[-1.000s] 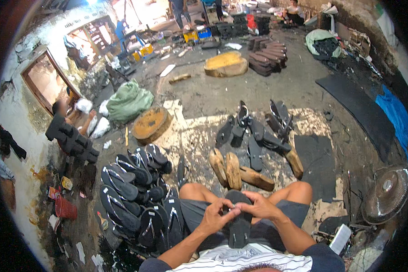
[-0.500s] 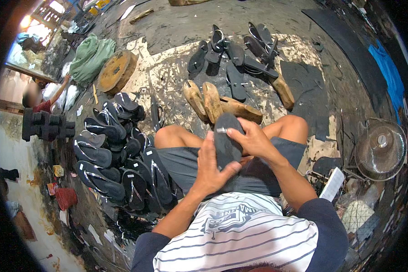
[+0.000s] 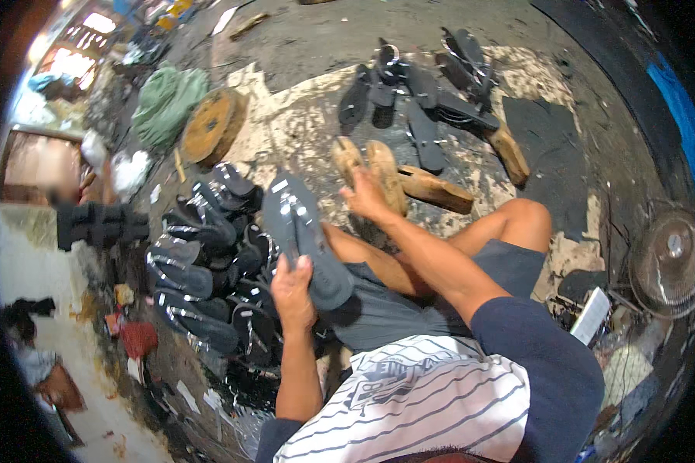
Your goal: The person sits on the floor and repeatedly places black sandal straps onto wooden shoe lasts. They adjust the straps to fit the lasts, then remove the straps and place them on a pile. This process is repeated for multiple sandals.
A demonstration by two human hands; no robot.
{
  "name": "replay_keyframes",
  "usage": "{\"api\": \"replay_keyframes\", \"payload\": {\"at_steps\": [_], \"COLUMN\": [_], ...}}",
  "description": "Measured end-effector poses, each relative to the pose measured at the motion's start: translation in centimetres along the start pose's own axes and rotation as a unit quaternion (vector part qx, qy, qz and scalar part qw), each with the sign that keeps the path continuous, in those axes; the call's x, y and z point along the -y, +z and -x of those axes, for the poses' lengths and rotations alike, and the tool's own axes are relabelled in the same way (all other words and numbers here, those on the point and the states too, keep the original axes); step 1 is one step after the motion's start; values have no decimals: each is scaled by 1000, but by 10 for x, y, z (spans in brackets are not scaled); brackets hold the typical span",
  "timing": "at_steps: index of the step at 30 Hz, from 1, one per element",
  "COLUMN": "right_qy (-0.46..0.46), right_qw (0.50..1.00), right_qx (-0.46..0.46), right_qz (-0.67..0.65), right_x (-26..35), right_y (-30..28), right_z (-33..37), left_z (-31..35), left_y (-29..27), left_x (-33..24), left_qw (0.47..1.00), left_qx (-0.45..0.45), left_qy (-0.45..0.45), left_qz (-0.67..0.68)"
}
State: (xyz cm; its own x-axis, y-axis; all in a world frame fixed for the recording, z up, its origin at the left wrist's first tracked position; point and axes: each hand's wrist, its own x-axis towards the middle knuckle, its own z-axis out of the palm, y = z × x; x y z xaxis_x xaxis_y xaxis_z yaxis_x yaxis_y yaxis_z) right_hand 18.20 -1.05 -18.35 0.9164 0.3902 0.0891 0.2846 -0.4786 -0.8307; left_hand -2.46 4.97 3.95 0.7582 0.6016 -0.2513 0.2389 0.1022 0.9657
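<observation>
My left hand [image 3: 293, 297] grips a black flip-flop [image 3: 310, 251] by its side near the heel. The flip-flop's footbed faces up, with shiny silvery straps and a small white label at the toe. It is held above my lap, beside a pile of similar flip-flops [image 3: 197, 316] on the left. My right hand [image 3: 369, 197] is stretched forward, fingers apart, over the wooden shoe lasts [image 3: 386, 174]; whether it touches them is unclear. Another wooden last [image 3: 436, 190] lies on its side just right of these.
Several black sandals [image 3: 423, 135] lie farther ahead on a worn sheet [image 3: 293, 112]. One more last [image 3: 510, 154] is by them. A round wooden block [image 3: 215, 126] and green cloth [image 3: 166, 104] stand far left. A fan [image 3: 668, 262] is at the right.
The flip-flop has turned from sole to straps and moved left in my left hand. My right hand has let go of it and reached forward to the lasts. The view has shifted slightly.
</observation>
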Motion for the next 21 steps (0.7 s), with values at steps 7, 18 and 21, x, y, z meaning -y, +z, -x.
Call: {"api": "replay_keyframes", "payload": {"at_steps": [7,18,21], "right_qy": [-45,204,87], "right_qw": [980,948,939], "right_qx": [-75,143,100], "right_qz": [181,-200,-318], "right_x": [-46,-17,65], "right_y": [-156,-224,-242], "right_z": [6,63,114], "left_z": [6,-51,-54], "left_y": [-12,23,13], "left_x": [-2,9,16], "left_qw": [998,978,978], "left_qx": [5,6,-42], "left_qy": [16,192,186], "left_qz": [66,-78,-90]}}
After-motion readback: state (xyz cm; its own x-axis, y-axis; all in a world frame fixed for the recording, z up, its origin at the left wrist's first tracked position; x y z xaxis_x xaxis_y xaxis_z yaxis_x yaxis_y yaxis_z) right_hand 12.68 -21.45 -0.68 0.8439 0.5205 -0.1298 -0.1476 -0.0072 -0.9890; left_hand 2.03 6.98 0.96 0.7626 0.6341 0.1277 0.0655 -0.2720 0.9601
